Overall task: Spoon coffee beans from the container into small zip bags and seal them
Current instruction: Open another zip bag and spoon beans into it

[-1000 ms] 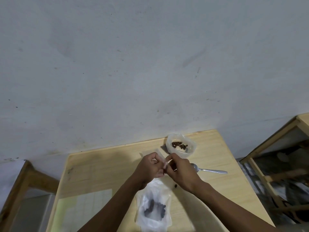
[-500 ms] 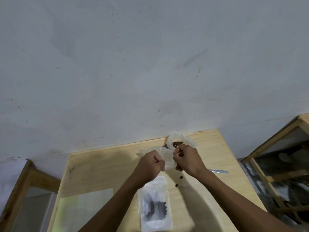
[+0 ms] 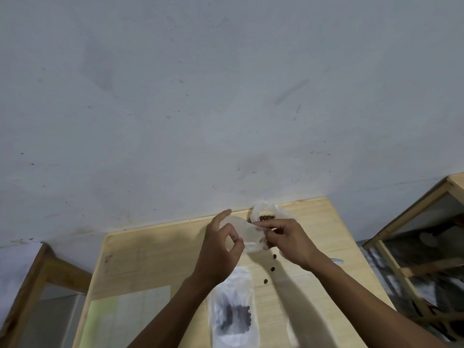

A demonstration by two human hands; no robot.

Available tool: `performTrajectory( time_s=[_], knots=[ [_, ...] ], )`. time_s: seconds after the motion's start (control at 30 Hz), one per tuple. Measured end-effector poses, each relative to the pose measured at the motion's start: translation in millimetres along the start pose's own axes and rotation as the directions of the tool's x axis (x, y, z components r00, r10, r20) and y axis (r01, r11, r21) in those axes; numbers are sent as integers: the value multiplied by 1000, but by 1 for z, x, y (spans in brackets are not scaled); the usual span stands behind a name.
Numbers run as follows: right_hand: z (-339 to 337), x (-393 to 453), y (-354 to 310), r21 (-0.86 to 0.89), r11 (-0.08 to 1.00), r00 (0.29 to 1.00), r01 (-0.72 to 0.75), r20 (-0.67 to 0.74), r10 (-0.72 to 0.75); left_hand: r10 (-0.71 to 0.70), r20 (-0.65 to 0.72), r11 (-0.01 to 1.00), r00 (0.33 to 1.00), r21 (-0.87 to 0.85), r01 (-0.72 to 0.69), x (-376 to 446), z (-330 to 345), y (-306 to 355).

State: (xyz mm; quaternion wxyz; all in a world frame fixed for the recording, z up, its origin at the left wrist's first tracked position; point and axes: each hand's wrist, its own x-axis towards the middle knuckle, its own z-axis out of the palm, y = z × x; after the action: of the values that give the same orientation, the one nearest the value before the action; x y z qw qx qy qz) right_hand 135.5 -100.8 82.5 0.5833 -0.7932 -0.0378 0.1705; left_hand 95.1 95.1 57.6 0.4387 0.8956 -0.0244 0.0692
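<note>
Both hands hold a small clear zip bag (image 3: 247, 234) above the wooden table (image 3: 150, 259). My left hand (image 3: 221, 247) pinches its left side, fingers partly spread. My right hand (image 3: 288, 239) pinches its right edge. Just behind the hands sits the clear plastic container (image 3: 272, 212) with coffee beans (image 3: 266, 217) in it. A filled zip bag (image 3: 234, 312) of dark beans lies flat on the table near me. Three loose beans (image 3: 272, 269) lie on the table under my right hand. The spoon's handle tip (image 3: 336, 260) shows behind my right wrist.
The table stands against a grey wall (image 3: 226, 96). A pale green sheet (image 3: 128, 312) lies on its near left. A wooden frame (image 3: 414, 222) stands to the right, another wooden piece (image 3: 37, 267) to the left.
Both hands have moved up and away from me with the bag and drawn apart, so the bag is spread between them. My left fingers have opened out. More loose beans show on the table.
</note>
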Motion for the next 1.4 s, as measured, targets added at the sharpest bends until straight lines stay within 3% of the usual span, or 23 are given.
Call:
performTrajectory(
  time_s=[0.13,0.2,0.3,0.4,0.63,0.87,0.93,1.0,1.07,1.13,1.27,1.4],
  knots=[
    [2,-4,-8,109,991,996,-74,-39,79,38,-26,998,999,-58,-39,-4,1,8],
    [1,-3,-8,154,984,994,-91,-50,100,22,34,999,999,-41,-20,-3,0,12],
    [0,-3,-11,171,982,995,-84,-42,92,142,116,976,983,151,-159,0,-1,9],
    [-1,-3,-11,154,985,995,-79,-50,87,221,84,925,972,297,-236,7,2,2],
    [-8,0,-12,222,964,987,-148,-36,160,216,40,969,975,109,-220,16,1,0],
    [-17,7,0,376,906,981,-194,69,181,18,55,999,998,-48,-16,16,1,1],
    [-24,7,7,397,900,983,-180,42,178,-37,70,998,997,-55,41,18,1,-1],
    [-34,10,25,311,938,977,-156,-88,192,-73,90,996,993,-53,78,21,1,-4],
    [-48,10,51,101,978,949,-182,-243,202,-104,112,994,988,-28,108,24,2,-9],
    [-63,7,80,-156,953,919,-260,-343,195,-133,134,991,982,-7,136,27,3,-13],
    [-84,-3,140,-544,750,915,-376,-348,206,-128,195,991,972,49,121,37,8,-17],
    [-82,-9,161,-770,548,945,-326,-280,170,-120,312,976,942,208,55,51,15,-17]
  ],
)
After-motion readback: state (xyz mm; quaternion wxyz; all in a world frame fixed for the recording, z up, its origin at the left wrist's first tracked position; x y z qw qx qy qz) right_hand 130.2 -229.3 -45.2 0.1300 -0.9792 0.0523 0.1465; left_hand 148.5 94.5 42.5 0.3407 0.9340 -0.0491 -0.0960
